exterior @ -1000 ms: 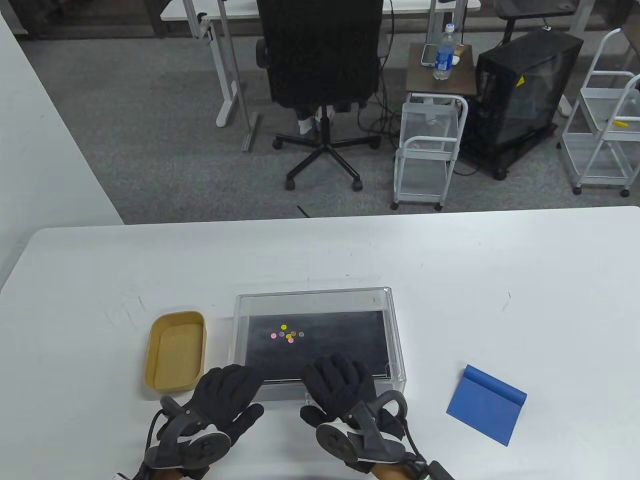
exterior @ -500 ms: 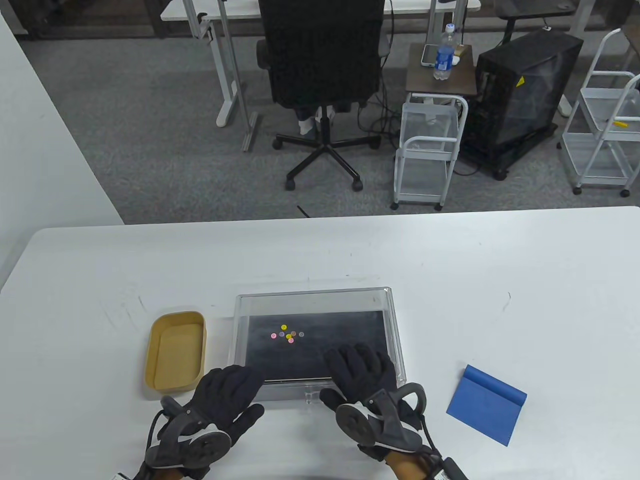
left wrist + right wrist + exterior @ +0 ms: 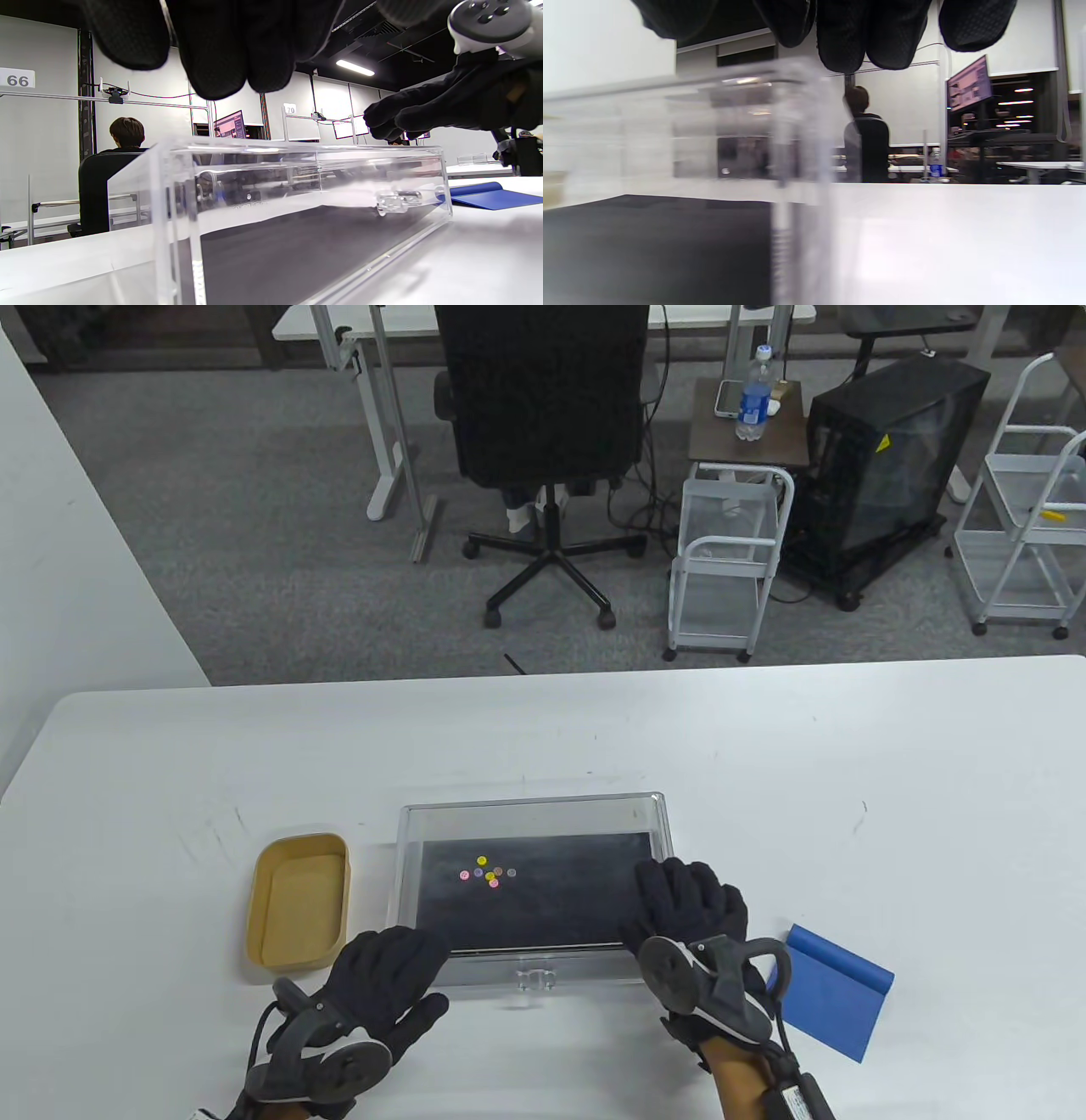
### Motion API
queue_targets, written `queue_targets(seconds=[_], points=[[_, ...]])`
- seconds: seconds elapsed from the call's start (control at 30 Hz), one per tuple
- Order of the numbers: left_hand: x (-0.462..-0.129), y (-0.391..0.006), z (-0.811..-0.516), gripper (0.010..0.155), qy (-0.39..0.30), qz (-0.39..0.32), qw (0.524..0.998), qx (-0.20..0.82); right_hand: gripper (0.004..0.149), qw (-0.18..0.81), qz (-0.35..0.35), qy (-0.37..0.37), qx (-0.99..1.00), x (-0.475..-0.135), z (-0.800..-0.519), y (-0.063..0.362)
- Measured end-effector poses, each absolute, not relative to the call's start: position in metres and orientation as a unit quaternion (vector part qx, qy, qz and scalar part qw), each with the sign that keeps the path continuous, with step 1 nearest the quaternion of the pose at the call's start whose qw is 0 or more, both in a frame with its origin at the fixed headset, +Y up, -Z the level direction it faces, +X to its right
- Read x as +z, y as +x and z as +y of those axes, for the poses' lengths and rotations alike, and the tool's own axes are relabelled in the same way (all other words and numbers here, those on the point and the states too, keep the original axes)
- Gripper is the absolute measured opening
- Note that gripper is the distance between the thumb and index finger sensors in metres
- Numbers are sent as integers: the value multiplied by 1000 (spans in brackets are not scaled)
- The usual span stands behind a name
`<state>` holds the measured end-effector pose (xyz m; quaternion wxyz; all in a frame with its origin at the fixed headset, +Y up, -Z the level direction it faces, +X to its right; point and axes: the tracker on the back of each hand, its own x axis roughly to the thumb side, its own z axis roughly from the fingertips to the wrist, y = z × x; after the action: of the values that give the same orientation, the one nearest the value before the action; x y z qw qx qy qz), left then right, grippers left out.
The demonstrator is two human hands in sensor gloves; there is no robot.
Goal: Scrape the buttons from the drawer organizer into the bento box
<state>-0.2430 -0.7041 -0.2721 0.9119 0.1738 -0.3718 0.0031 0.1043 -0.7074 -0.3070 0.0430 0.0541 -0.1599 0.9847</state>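
Note:
A clear drawer organizer [image 3: 666, 848] with a black liner sits mid-table. Several small coloured buttons [image 3: 488, 872] lie on the liner left of centre. A tan bento box [image 3: 297, 912] stands empty just left of it. My left hand [image 3: 394, 954] is open, fingers spread at the organizer's front left corner; in the left wrist view its fingers [image 3: 220, 46] hang above the organizer [image 3: 297, 182]. My right hand [image 3: 689, 895] is open over the front right corner, holding nothing; its fingers [image 3: 865, 34] hover above the organizer's corner [image 3: 797, 127].
A blue scraper [image 3: 836, 988] lies flat on the table just right of my right hand; it also shows in the left wrist view [image 3: 488, 197]. The organizer has a small clear handle [image 3: 537, 980] on its front wall. The table's far edge faces chairs and carts.
My right hand has slid rightward from the organizer's front middle to its front right corner, closer to the blue scraper. The left hand, organizer and buttons have not moved.

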Motion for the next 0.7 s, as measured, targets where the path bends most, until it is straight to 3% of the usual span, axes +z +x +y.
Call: queue_targets(seconds=[0.33, 0.7], points=[[-271, -243, -705, 62, 174, -376, 910, 2, 69, 75, -145, -72, 984, -312, -709, 167], [-270, -242, -704, 62, 174, -380, 908, 1, 68, 99, -37, -184, 977, -315, -731, 222]])
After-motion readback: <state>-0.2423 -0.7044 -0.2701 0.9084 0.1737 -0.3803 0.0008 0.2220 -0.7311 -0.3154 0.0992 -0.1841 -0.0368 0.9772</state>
